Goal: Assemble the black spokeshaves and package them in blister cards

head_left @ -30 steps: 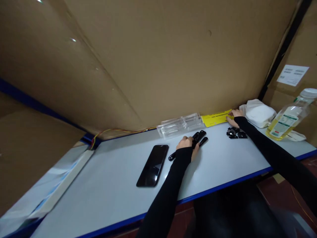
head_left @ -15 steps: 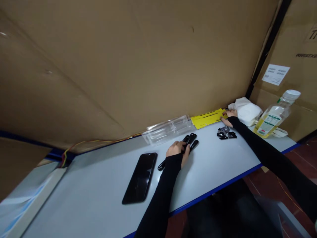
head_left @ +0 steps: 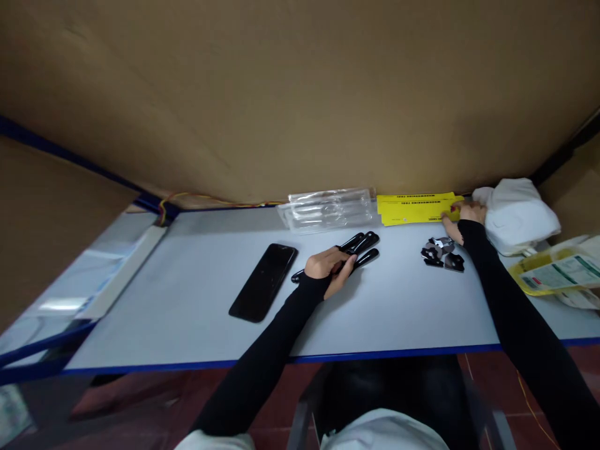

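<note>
On handles point(head_left: 359, 245) and cards point(head_left: 412, 209); hands point(head_left: 327, 266) as before

At my workbench: a dark phone point(head_left: 263, 282) lies face up on the pale, blue-edged table point(head_left: 187, 312) at 11 o'clock. An empty-looking clear plastic tray point(head_left: 328, 208) sits at 12 against the cardboard wall point(head_left: 300, 94). A small heap of dark metal pieces point(head_left: 442, 255) rests at 1 o'clock, with a white cloth bundle point(head_left: 515, 212) beyond it at 2. A bottle of yellow liquid point(head_left: 557, 272) shows at 3 – partly out of frame. Red and yellow wires point(head_left: 187, 199) run along the wall's foot at 10 o'clock.
</note>
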Motion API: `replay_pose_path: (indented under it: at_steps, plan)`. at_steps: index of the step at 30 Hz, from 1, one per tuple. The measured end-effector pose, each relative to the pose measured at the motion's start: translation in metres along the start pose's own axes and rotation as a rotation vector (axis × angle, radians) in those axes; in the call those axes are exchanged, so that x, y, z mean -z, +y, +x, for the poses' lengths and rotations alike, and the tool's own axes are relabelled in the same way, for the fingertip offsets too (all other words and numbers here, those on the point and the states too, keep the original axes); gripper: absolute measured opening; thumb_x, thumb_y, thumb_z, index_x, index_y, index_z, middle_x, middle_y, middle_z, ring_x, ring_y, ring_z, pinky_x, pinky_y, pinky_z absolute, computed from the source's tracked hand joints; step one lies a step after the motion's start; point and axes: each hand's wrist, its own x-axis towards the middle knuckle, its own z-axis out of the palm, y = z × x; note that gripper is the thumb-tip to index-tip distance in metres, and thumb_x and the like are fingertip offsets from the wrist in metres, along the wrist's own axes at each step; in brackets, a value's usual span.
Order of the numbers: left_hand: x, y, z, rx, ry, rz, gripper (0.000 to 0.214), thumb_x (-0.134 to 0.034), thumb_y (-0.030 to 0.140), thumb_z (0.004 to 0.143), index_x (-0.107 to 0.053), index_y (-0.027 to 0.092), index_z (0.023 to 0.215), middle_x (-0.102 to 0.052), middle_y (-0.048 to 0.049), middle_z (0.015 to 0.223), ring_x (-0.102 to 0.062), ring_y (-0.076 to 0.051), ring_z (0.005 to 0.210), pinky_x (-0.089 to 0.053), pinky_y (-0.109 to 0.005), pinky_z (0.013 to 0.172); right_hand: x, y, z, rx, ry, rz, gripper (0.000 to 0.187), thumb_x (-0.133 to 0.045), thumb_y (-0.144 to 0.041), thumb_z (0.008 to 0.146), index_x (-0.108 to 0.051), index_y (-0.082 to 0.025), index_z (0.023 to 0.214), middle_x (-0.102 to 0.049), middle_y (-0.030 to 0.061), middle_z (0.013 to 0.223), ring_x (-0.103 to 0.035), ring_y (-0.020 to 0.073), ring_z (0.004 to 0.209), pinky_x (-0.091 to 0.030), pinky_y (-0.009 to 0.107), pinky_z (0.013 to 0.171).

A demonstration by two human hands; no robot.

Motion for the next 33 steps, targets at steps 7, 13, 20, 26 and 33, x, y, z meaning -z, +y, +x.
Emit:
replay_pose_path:
  at_steps: [7,13,20,26,33]
  plan:
    - [-0.001,0.005,-0.019,-0.184,0.151,0.022,0.022,-0.068,0.027,0.099,-0.075,0.022,0.079,-0.050,0.0035,0.056,-0.038,-0.010,0.045,-0.034,-0.028,0.051,0.001,-0.021,-0.014,-0.109,0.087,0.040,0.050,-0.066,-0.050,0.089,-0.069,-0.014,0.123,-0.058,0.0216,0.125,-0.047,0.0399,0.122,-0.036,0.049,0.112]
    - [-0.011,0.003,-0.026,-0.217,-0.006,0.013,0.023,-0.064,0.029,0.100,-0.076,0.021,0.083,-0.054,0.0004,0.060,-0.043,-0.012,0.048,-0.036,-0.028,0.051,0.000,-0.009,-0.009,-0.110,0.036,0.095,0.050,-0.066,-0.048,0.091,-0.069,-0.013,0.125,-0.056,0.0237,0.127,-0.043,0.0378,0.122,-0.036,0.046,0.112]
    - [-0.026,0.021,-0.037,-0.429,-0.032,-0.072,0.023,-0.062,0.027,0.101,-0.076,0.021,0.083,-0.058,0.0004,0.061,-0.045,-0.011,0.046,-0.036,-0.027,0.048,0.009,-0.014,-0.010,-0.151,-0.029,0.099,0.054,-0.066,-0.053,0.088,-0.071,-0.015,0.125,-0.058,0.0216,0.125,-0.048,0.0403,0.123,-0.039,0.051,0.114]
    - [-0.018,0.030,-0.041,-0.331,0.050,-0.086,0.027,-0.061,0.026,0.103,-0.073,0.019,0.080,-0.055,0.0015,0.060,-0.043,-0.010,0.045,-0.035,-0.026,0.048,0.012,-0.021,-0.014,-0.143,-0.009,0.115,0.051,-0.061,-0.053,0.093,-0.071,-0.014,0.124,-0.060,0.0216,0.120,-0.050,0.0404,0.122,-0.040,0.053,0.114]
    - [-0.032,0.021,-0.056,-0.251,-0.019,-0.044,0.028,-0.065,0.026,0.101,-0.068,0.018,0.074,-0.056,0.0019,0.062,-0.045,-0.009,0.048,-0.035,-0.025,0.049,0.010,-0.024,-0.017,-0.147,-0.002,0.148,0.050,-0.068,-0.046,0.086,-0.073,-0.012,0.122,-0.058,0.0221,0.123,-0.049,0.0398,0.121,-0.041,0.051,0.111]
